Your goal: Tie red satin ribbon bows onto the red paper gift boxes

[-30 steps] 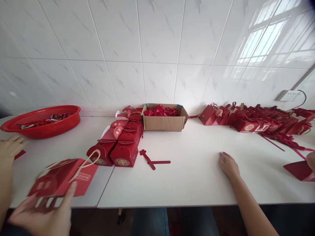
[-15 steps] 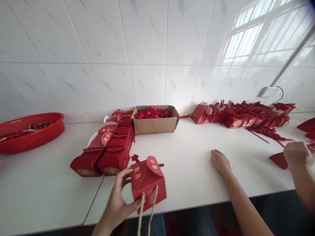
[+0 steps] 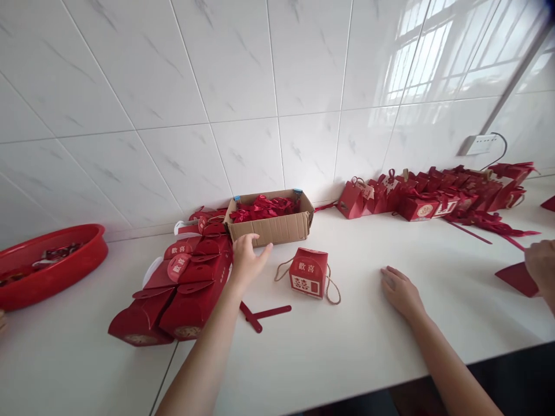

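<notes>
My left hand (image 3: 250,257) is raised in front of a cardboard box (image 3: 273,229) that holds red ribbons (image 3: 267,207). Its thumb and fingers are apart with nothing between them. To its right, a small red gift box (image 3: 309,271) with a closed lid stands upright on the white table, twisted cord handles out at both sides. My right hand (image 3: 401,290) lies on the table right of the gift box, empty, fingers stretched forward. Two dark red strips (image 3: 272,312) lie crossed below my left hand, one partly hidden by the forearm.
Red boxes (image 3: 195,289) stand in rows at left. A red basin (image 3: 56,266) with small items is farther left. Several red gift bags and boxes (image 3: 427,196) line the wall at right. A co-worker's hand (image 3: 541,263) by a red paper piece (image 3: 518,279) is at the right edge.
My left hand has let go of the red gift box, which now stands on the table, and has moved up to the cardboard box. My right hand stays on the table. The view has tilted.
</notes>
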`<state>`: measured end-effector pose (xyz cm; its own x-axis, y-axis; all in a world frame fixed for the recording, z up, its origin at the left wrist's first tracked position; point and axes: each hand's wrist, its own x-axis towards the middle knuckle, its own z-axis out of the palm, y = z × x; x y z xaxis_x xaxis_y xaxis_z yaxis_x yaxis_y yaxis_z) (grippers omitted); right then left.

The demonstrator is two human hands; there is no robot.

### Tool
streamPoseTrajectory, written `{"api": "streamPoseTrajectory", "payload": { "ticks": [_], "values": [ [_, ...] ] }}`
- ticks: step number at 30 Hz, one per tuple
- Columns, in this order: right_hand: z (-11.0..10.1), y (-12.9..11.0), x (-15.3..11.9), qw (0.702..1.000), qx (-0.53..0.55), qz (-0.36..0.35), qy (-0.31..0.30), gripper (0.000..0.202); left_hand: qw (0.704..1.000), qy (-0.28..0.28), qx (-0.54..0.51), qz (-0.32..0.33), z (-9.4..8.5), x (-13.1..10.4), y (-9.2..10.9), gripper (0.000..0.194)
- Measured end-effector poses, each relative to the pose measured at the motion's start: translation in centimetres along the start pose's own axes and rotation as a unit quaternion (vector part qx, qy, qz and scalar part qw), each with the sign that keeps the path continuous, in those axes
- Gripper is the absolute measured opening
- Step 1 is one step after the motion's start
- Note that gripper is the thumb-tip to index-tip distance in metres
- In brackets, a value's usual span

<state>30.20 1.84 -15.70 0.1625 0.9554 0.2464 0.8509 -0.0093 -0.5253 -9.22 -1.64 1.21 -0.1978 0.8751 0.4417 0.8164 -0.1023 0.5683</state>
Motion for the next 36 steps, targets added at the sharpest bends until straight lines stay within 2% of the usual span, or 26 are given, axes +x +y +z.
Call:
{"api": "streamPoseTrajectory", "payload": {
  "ticks": [4, 7, 8, 10, 12, 14, 16, 17, 20, 23, 26, 28, 29, 31, 32, 34, 36],
  "values": [
    [-0.4, -0.4, -0.1, 0.999, 0.025, -0.008, 0.020, 0.039, 0.995, 0.034, 0.083, -0.052, 0.3, 5.9, -1.0, 0.035],
    [-1.3, -1.9, -0.6, 0.995, 0.081, -0.061, 0.019, 0.032, 0.988, 0.045, 0.124, -0.086, 0.7, 9.1, -2.4, 0.035],
    [-1.6, -2.8, -1.0, 0.989, 0.110, -0.093, -0.004, 0.031, 0.986, 0.046, 0.132, -0.094, 0.9, 9.9, -2.8, 0.036],
    [-2.3, -5.2, -2.0, 0.968, 0.161, -0.159, -0.109, 0.036, 0.982, 0.047, 0.146, -0.108, 1.2, 11.3, -3.7, 0.038],
    [-3.0, -8.1, -3.0, 0.925, 0.205, -0.224, -0.228, 0.043, 0.980, 0.053, 0.154, -0.116, 1.5, 12.3, -4.4, 0.038],
    [-3.7, -11.1, -3.3, 0.884, 0.232, -0.275, -0.300, 0.034, 0.978, 0.062, 0.158, -0.122, 1.9, 13.1, -4.9, 0.037],
    [-4.4, -13.7, -2.6, 0.860, 0.204, -0.292, -0.365, 0.017, 0.976, 0.069, 0.162, -0.130, 2.3, 13.6, -5.3, 0.036],
    [-4.9, -14.8, -1.9, 0.862, 0.167, -0.291, -0.380, 0.021, 0.975, 0.068, 0.163, -0.135, 2.5, 13.7, -5.4, 0.036],
    [-6.7, -17.1, 0.8, 0.900, 0.014, -0.238, -0.364, 0.032, 0.974, 0.048, 0.165, -0.145, 2.9, 14.0, -5.9, 0.041],
    [-9.3, -19.1, 2.5, 0.935, -0.052, -0.203, -0.285, 0.030, 0.978, 0.032, 0.154, -0.138, 3.1, 14.3, -6.5, 0.047],
    [-11.9, -21.6, 2.2, 0.935, 0.027, -0.295, -0.195, 0.030, 0.982, 0.040, 0.133, -0.127, 2.8, 14.6, -6.6, 0.040],
    [-13.0, -23.4, 1.4, 0.908, 0.107, -0.374, -0.152, 0.028, 0.985, 0.055, 0.114, -0.113, 2.1, 14.4, -5.9, 0.035],
    [-13.3, -24.2, 1.1, 0.896, 0.140, -0.397, -0.142, 0.027, 0.987, 0.062, 0.106, -0.103, 1.4, 14.1, -5.3, 0.034],
    [-13.3, -25.7, 0.8, 0.885, 0.193, -0.398, -0.147, 0.027, 0.994, 0.063, 0.059, -0.066, -0.3, 13.0, -3.3, 0.036],
    [-13.0, -26.3, 0.8, 0.886, 0.217, -0.378, -0.156, 0.027, 0.997, 0.054, 0.028, -0.041, -1.3, 12.1, -2.0, 0.038],
    [-12.1, -27.2, 1.2, 0.891, 0.272, -0.322, -0.167, 0.024, 0.993, 0.007, -0.115, 0.030, -3.4, 9.8, 0.9, 0.036],
    [-10.9, -28.0, 1.6, 0.885, 0.338, -0.263, -0.181, 0.021, 0.984, -0.049, -0.163, 0.059, -5.0, 7.2, 3.5, 0.029]
  ]
}}
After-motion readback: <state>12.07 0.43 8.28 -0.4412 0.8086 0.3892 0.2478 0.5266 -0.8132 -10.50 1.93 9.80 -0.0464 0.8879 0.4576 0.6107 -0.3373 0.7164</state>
